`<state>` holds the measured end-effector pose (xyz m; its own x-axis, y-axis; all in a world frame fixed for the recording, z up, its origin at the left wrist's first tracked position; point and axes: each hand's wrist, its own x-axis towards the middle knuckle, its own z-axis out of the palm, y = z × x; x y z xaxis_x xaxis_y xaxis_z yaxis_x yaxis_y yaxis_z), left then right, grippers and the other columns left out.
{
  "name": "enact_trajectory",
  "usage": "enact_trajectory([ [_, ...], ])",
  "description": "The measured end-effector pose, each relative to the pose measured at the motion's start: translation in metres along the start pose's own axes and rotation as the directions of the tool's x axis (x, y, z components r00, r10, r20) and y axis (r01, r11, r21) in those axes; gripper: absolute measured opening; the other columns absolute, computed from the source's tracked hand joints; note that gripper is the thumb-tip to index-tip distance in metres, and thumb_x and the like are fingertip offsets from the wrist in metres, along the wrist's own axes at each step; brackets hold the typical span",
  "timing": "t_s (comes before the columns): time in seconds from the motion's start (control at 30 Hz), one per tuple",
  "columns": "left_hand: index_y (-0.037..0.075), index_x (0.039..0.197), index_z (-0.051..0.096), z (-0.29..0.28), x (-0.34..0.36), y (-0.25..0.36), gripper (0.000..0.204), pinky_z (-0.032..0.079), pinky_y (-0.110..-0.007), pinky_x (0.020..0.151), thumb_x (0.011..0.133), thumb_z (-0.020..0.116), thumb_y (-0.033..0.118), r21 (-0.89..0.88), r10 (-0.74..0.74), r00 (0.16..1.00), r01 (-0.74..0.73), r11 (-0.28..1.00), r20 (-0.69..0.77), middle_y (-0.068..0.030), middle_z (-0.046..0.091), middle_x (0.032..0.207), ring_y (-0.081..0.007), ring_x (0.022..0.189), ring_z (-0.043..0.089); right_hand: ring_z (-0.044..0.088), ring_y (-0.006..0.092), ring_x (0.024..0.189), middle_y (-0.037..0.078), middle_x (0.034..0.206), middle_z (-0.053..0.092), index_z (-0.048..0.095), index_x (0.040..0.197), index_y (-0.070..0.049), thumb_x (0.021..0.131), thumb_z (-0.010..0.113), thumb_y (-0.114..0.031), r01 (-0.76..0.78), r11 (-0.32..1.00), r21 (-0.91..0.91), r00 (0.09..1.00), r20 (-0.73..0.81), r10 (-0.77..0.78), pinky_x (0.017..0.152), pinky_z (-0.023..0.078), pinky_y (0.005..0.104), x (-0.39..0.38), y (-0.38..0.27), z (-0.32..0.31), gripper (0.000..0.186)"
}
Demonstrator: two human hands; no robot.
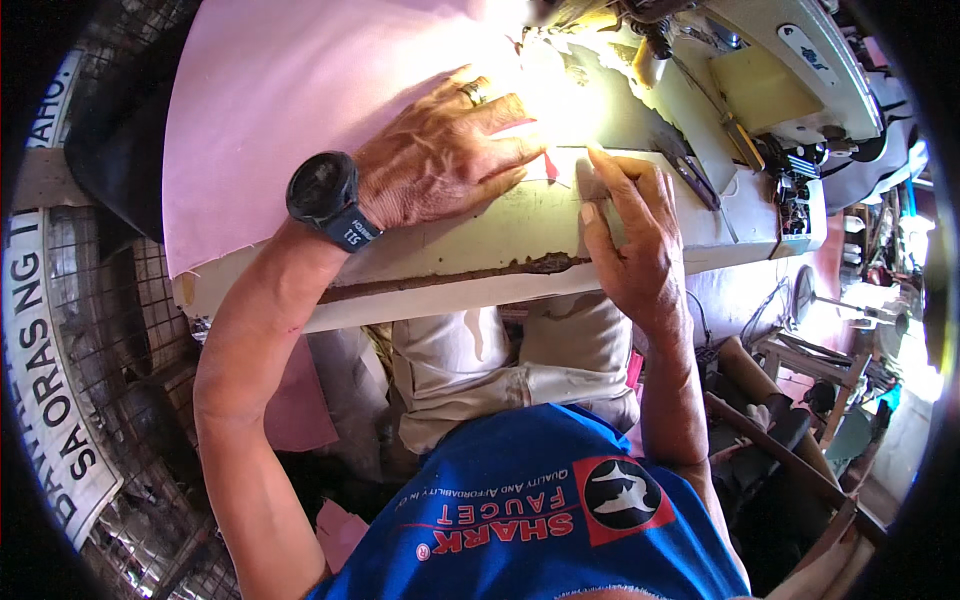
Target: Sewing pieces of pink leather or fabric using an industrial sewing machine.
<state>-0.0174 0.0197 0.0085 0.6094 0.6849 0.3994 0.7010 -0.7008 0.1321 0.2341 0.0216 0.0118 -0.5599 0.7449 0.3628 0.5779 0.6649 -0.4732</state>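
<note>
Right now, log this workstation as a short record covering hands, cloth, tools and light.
Left hand: palm down over the pink cloth's edge; grip unclear
Right hand: over the pale table, thumb and forefinger apart
Pink cloth: spread across the table's left side
Yellow-handled tool: right of the right hand
Black watch: on the left wrist
Light: strong glare beyond the hands, hiding detail
</note>
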Motion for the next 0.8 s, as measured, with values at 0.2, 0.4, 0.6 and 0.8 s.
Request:
enact_trajectory([
  [0.2, 0.013, 0.12, 0.072, 0.0, -0.003, 0.0, 0.029, 0.04, -0.049, 0.108, 0.094, 0.063, 0.024, -0.015, -0.001, 1.0, 0.001, 1.0, 0.03, -0.0101, 0.063, 0.13, -0.0321, 0.118, 0.057, 0.054, 0.0308, 0.097, 0.012, 0.11, 0.058, 0.064, 0.125, -0.004, 0.083, 0.075, -0.021, 0.221, 0.975, -0.025, 0.972, 0.083, -0.218, 0.088, 0.046, 0.0429, 0.006, 0.008, -0.006, 0.047],
  [0.4, 0.019, 0.121, 0.072, 0.0, -0.004, 0.001, 0.03, 0.034, -0.053, 0.114, 0.095, 0.06, 0.03, -0.02, -0.063, 0.996, 0.065, 0.998, 0.069, -0.0079, 0.062, 0.134, -0.03, 0.127, 0.054, 0.055, 0.0278, 0.1, 0.01, 0.112, 0.057, 0.064, 0.125, -0.004, 0.084, 0.075, -0.031, 0.313, 0.945, -0.092, 0.946, 0.12, -0.302, 0.09, 0.046, 0.0411, 0.007, 0.017, -0.008, 0.051],
  [0.6, 0.014, 0.122, 0.071, -0.007, -0.001, 0.004, 0.03, 0.035, -0.053, 0.114, 0.093, 0.066, 0.022, 0.003, -0.041, 0.993, 0.04, 0.999, 0.115, -0.0103, 0.061, 0.135, -0.032, 0.126, 0.055, 0.054, 0.0262, 0.102, 0.008, 0.113, 0.056, 0.065, 0.122, -0.003, 0.085, 0.072, -0.035, 0.342, 0.937, -0.076, 0.936, 0.122, -0.331, 0.089, 0.046, 0.0404, 0.008, 0.021, -0.007, 0.05],
  [0.8, 0.013, 0.122, 0.071, -0.008, 0.001, 0.002, 0.03, 0.034, -0.053, 0.116, 0.093, 0.066, 0.022, -0.013, -0.053, 0.991, 0.055, 0.998, 0.121, -0.0118, 0.062, 0.134, -0.0325, 0.126, 0.056, 0.057, 0.0266, 0.099, 0.008, 0.115, 0.059, 0.065, 0.126, -0.004, 0.081, 0.075, -0.036, 0.369, 0.926, -0.083, 0.917, 0.192, -0.349, 0.088, 0.046, 0.042, 0.009, 0.024, -0.007, 0.056],
])
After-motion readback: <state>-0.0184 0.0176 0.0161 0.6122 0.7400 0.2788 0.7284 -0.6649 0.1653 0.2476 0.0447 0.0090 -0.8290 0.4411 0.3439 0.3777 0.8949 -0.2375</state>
